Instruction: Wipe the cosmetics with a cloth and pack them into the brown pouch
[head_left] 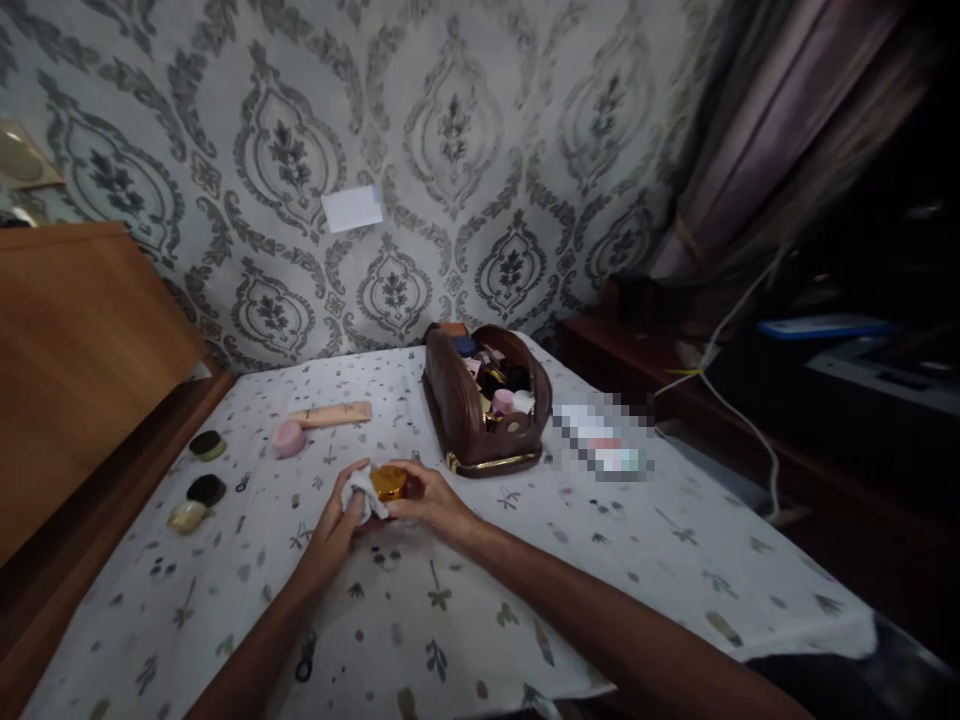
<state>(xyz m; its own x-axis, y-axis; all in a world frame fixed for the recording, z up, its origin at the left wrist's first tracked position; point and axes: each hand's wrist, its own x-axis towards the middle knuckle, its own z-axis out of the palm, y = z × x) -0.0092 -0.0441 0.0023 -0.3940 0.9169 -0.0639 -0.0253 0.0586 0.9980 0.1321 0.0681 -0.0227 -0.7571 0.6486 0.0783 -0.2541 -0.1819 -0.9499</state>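
Note:
My right hand (431, 503) is closed around a small gold jar (388, 482), gripping it from the right side. A crumpled white tissue (363, 497) is bunched in my left hand (339, 520), pressed close against the jar's left side. Both hands are just above the patterned white cloth (465, 620). Beyond them stands an open brown cosmetic bag (457, 410) with its top unzipped, holding several small jars and other items. A pink round jar (289, 438) and a peach tube (330, 413) lie to the left, farther back than my hands.
At the left are a green-and-black jar (207, 446), a black lid (205, 489) and a yellowish jar (187, 516). A blurred-out item (604, 440) lies right of the bag. A wooden panel (90, 370) borders the left; a white cable (757, 430) hangs at right.

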